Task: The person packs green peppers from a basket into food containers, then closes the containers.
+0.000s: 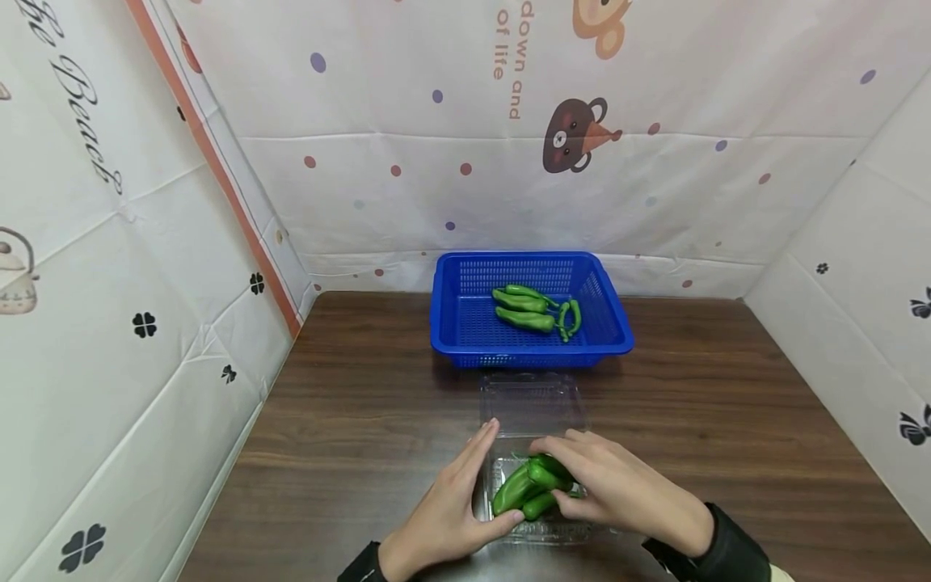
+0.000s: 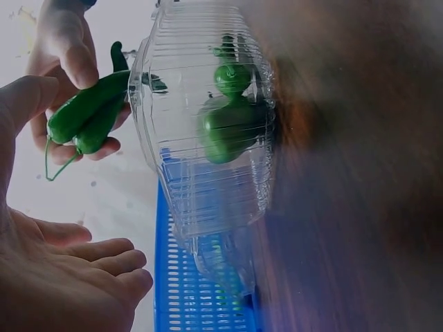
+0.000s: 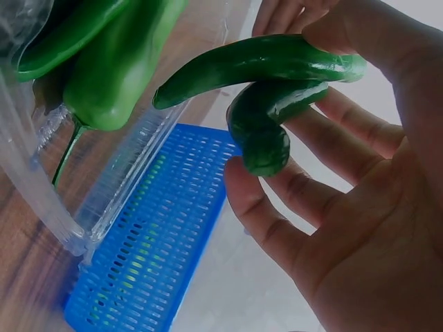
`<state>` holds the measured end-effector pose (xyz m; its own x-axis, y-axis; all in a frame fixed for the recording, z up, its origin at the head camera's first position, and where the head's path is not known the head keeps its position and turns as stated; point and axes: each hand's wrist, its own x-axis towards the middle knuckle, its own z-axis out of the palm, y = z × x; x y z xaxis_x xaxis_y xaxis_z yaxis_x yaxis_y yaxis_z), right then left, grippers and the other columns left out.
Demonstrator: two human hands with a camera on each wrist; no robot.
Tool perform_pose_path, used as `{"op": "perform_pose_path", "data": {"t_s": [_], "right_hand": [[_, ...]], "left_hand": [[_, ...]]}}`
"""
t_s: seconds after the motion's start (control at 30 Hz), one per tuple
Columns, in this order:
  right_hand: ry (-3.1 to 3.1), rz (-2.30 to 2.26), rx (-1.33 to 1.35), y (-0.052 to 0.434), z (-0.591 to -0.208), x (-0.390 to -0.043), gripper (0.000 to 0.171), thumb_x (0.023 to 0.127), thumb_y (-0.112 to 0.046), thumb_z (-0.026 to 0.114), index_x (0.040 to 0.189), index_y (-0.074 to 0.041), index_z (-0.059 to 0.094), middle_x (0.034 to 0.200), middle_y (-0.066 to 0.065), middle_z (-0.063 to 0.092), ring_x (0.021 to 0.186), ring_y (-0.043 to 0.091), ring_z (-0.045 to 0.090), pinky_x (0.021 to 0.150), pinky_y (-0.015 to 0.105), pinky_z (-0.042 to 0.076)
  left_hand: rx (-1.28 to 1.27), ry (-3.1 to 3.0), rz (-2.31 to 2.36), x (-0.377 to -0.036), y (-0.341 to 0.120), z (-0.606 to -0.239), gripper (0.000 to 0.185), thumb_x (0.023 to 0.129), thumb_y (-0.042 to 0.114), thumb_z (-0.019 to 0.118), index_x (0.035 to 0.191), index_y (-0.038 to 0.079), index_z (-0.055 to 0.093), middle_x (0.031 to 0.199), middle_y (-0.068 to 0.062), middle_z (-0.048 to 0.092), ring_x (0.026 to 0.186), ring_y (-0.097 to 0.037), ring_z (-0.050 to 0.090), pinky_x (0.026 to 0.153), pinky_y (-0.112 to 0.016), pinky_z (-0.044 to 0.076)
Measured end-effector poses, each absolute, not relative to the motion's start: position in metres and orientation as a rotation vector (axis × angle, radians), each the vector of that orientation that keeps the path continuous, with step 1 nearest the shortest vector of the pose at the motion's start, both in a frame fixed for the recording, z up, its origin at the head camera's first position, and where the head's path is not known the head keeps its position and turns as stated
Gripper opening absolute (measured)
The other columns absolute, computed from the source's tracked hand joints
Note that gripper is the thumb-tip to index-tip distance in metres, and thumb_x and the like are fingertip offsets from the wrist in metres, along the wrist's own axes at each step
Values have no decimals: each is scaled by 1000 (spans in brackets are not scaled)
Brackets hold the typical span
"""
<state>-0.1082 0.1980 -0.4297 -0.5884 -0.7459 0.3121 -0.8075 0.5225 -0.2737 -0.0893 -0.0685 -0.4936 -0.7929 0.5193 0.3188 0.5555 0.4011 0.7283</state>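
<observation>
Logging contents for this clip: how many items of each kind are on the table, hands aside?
Blue baskets: 1
Clear plastic clamshell boxes: 1
Green peppers in the basket: 4, as far as the head view shows
Green peppers at the box, under the right hand: about 3; overlap hides the exact number
Total: about 9

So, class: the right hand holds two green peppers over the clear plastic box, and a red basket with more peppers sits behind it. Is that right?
Not quite: the basket is blue, not red, as the head view shows. The right hand does hold two green peppers at the clear plastic box, with more peppers in the basket.
</observation>
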Motion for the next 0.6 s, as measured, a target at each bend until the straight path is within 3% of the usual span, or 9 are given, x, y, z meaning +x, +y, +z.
{"op": "perform_pose_path", "data": {"t_s": [0.33, 0.6], "right_hand": [[-2633, 581, 1347, 200, -438, -105, 58, 82, -16, 83, 135, -18, 59, 111, -12, 64, 87, -1, 53, 70, 23, 49], [-2636, 623, 1375, 199, -442, -104, 51, 85, -16, 81, 132, -15, 61, 106, -16, 61, 81, -2, 47, 68, 19, 43]], "left_hand": [[-979, -2626, -1370, -89, -69, -502, 108, 89, 53, 77, 167, 21, 10, 169, -5, 20, 153, -30, 24, 117, -58, 30], [-1026, -2608, -1302, -90, -69, -507, 112, 86, 51, 81, 166, 14, 12, 169, -7, 19, 155, -25, 22, 121, -53, 24]]}}
